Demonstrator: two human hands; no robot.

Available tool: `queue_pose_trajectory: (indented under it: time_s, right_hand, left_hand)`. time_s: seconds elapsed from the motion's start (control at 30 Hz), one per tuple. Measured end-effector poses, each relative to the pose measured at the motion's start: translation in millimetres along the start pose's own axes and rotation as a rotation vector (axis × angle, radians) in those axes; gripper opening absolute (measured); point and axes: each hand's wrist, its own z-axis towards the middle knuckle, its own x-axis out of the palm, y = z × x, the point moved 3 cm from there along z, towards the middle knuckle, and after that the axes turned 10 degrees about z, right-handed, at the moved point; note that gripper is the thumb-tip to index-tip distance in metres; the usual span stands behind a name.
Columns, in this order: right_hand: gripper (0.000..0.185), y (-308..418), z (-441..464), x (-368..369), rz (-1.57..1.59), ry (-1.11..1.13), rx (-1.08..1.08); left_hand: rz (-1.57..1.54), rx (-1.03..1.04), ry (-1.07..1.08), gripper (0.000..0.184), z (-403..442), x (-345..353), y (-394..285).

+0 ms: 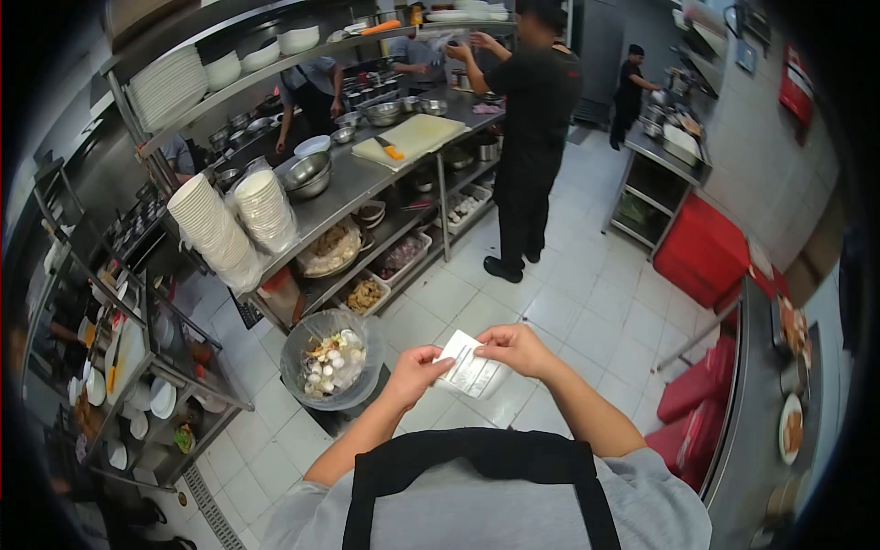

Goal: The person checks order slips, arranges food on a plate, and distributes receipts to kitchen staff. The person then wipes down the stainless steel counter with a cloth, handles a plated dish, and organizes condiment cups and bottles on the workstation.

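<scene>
A small white paper slip with dark printed lines (471, 371) is held up in front of my chest, over the tiled floor. My left hand (417, 374) pinches its left edge between thumb and fingers. At the upper right edge, the thumb and fingers of my right hand (515, 350) are closed on the same slip. The writing on it is too small to read. Below and left of my left hand stands a bin lined with a clear bag (368, 376), with food scraps (332, 365) inside, eggshell-like white pieces among them.
A steel counter (353, 191) ahead holds a cutting board (412, 142), an orange-handled knife (390, 149), metal bowls (309, 174) and stacked paper tubs (209, 225). A person in black (541, 119) stands beside it. Red containers (701, 252) and another steel counter (747, 394) line the right.
</scene>
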Motion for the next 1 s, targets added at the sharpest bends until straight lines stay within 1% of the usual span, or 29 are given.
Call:
queue_pose_trajectory:
  time_s: [0.03,0.07,0.1,0.13,0.17,0.23,0.27,0.33,0.37,0.47,0.5,0.53,0.57,0.6,0.63,0.67,0.7,0.73,0.8,0.83,0.93,1.0]
  right_hand:
    - [0.026,-4,21,-5,0.205,-0.010,-0.022]
    - [0.027,-4,42,-11,0.402,0.003,0.003]
    - [0.028,-3,62,-16,0.596,0.014,0.028]
    - [0.028,-3,83,-22,0.789,0.024,0.056]
    - [0.034,-11,108,-29,0.818,0.044,0.067]
    - [0.025,-29,164,-42,0.729,-0.009,0.044]
    - [0.022,-36,192,-46,0.688,-0.039,0.034]
    - [0.019,-8,245,-54,0.028,-0.127,-0.363]
    - [0.018,11,268,-56,-0.313,-0.169,-0.555]
    - [0.018,71,344,-61,-0.385,-0.160,-0.902]
    - [0.014,77,378,-75,-0.304,-0.162,-0.845]
    - [0.011,79,413,-93,-0.099,-0.154,-0.576]
    - [0.010,87,446,-113,0.143,-0.127,-0.515]
    - [0.010,94,480,-138,0.194,-0.184,-0.566]
    - [0.008,96,519,-166,0.315,-0.228,-0.461]
    - [0.009,101,558,-191,0.539,-0.236,-0.433]
    - [0.011,115,590,-212,0.702,-0.219,-0.434]
    - [0.012,125,628,-235,0.778,-0.235,-0.454]
    - [0.012,136,718,-288,0.884,-0.226,-0.462]
    - [0.014,142,759,-311,0.924,-0.243,-0.464]
    - [0.016,175,862,-359,0.949,-0.400,-0.449]
    - [0.017,177,954,-401,1.067,-0.419,-0.462]
  left_hand:
    - [-0.018,0.016,-0.101,0.015,17,-10,7]
    - [-0.034,0.033,-0.202,0.014,36,-23,14]
    - [-0.133,0.102,-0.294,0.012,53,-35,12]
    - [-0.141,0.137,-0.358,0.012,71,-47,10]
    - [-0.146,0.171,-0.420,0.012,86,-61,8]
    - [-0.133,0.195,-0.508,0.010,111,-83,-5]
    - [0.075,0.214,-0.600,0.009,125,-101,-3]
    - [0.493,0.265,-0.768,0.007,157,-138,-9]
    - [0.338,0.292,-0.846,0.007,176,-153,-12]
    - [0.132,0.368,-0.895,0.010,225,-211,-35]
    - [0.259,0.392,-0.912,0.013,235,-237,-34]
    - [0.236,0.351,-0.915,0.015,241,-247,-48]
    - [0.214,0.362,-0.922,0.015,250,-257,-52]
    - [0.191,0.372,-0.928,0.016,256,-266,-53]
    - [0.193,0.245,-0.958,0.017,260,-272,-56]
    - [0.195,0.260,-0.962,0.016,267,-282,-50]
    - [0.255,0.278,-1.012,0.016,273,-288,-53]
    - [0.315,0.297,-1.062,0.015,279,-291,-60]
    - [0.302,0.242,-1.158,0.014,295,-299,-62]
    - [0.300,0.235,-1.210,0.014,305,-309,-52]
    - [0.286,0.201,-1.328,0.012,338,-315,-57]
    - [0.379,0.140,-1.434,0.012,360,-320,-62]
